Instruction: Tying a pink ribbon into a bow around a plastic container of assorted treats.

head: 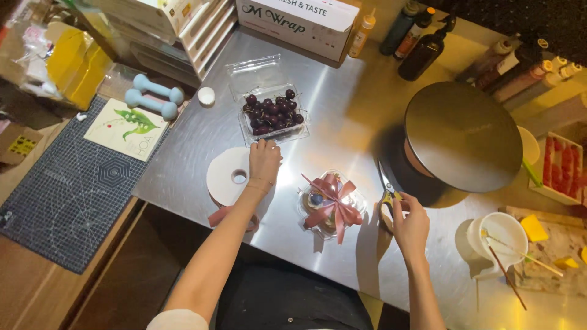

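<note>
Seen from above: a brushed steel worktable (342,116), glare-streaked, with a dark grid-marked cutting mat (67,183) on a lower wooden surface at the left. At right, a big round turntable stand (461,135) with a dull metal top, its base mostly hidden under the disc. Along the far edge, a white carton (296,24) with dark and green print, cut off by the frame; beside it one slim orange squeeze bottle (362,35) and three dark bottles (419,40), tops partly out of view. Further right, a slanting row of brown sauce bottles (520,73), count hard to make out.

Near the centre, one clear plastic punnet of dark cherries (273,113), lid folded open behind. On the mat, one illustrated card with a green leaf (126,127); above it, two pale blue dumbbells (153,96). Lower right, one white cup (502,239) holding thin sticks.

Left hand (264,160) flat, fingers together, pressed on a white ribbon spool (225,176) just below the punnet. Between the hands, a small clear box (331,205) tied with a dusty-pink bow, contents blurred. Right hand (409,226) curled around yellow-handled scissors (387,189), blades pointing up toward the stand, just right of the box.
</note>
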